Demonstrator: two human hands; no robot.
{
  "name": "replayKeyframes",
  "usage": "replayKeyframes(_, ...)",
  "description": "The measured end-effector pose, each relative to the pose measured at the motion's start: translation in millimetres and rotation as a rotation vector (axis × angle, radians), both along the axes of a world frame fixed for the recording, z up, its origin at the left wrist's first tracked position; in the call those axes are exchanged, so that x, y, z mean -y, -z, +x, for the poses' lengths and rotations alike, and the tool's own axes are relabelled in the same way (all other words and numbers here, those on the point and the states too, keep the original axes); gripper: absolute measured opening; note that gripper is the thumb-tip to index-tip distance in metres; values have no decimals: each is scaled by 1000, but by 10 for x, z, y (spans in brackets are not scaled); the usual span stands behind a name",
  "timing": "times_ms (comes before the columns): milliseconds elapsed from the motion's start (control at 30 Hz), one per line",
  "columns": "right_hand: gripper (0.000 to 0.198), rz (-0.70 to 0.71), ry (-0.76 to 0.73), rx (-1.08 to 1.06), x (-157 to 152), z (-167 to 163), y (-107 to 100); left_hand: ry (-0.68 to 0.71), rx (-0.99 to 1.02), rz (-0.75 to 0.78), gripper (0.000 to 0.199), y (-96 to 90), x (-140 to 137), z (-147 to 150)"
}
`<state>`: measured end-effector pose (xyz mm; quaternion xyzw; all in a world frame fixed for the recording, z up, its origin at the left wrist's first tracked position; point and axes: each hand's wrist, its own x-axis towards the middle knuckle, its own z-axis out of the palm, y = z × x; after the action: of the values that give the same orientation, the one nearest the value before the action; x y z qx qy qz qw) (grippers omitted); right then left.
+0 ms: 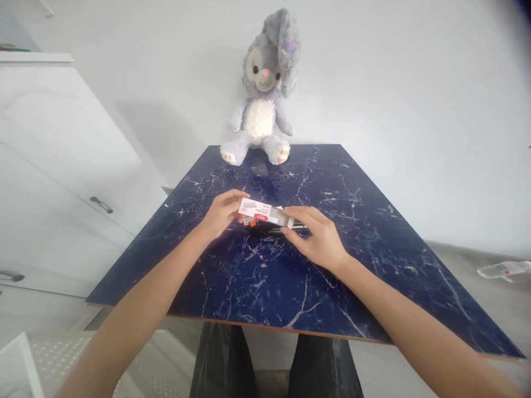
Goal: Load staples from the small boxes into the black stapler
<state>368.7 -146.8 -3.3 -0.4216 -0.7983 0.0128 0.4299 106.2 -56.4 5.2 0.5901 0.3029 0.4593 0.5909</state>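
Note:
My left hand [221,214] grips the left end of a small white and red staple box [256,210], its print upside down and a grey bar pictured on it. From the box's right end a greyish inner tray [282,217] sticks out partway. The thumb and fingers of my right hand [318,236] are closed around that tray's outer end. Just beneath the box lies a dark object [265,227] with an orange patch and a pale strip, perhaps a stapler; the box and my right hand cover much of it.
A grey plush rabbit [260,119] sits at the back of the dark blue marbled table [257,287], against the wall. White cabinets [53,149] stand to the left. Clear plastic packaging [505,270] lies on the floor at right. My legs are below the front edge.

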Motion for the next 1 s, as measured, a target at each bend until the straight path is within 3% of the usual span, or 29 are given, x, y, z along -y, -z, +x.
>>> replayKeyframes(167, 23, 34, -55, 93, -1, -53, 37, 76, -53, 17, 24, 69, 47, 66)
replayKeyframes(300, 12, 8, -71, 39, -1, -67, 38, 92, -99, 23, 24, 99, 63, 90)
replayKeyframes(633, 6, -52, -121, 24, 31, -58, -33, 96, -145, 63, 21, 124, 35, 70)
replayKeyframes(833, 4, -43, -155, 90, 18, -34, -53, 66, -143, 71, 22, 111, -5, 32)
replayKeyframes(1000, 3, 23, -99, -8, 16, 2, -92, -13, -80, 26, 22, 91, -32, 3)
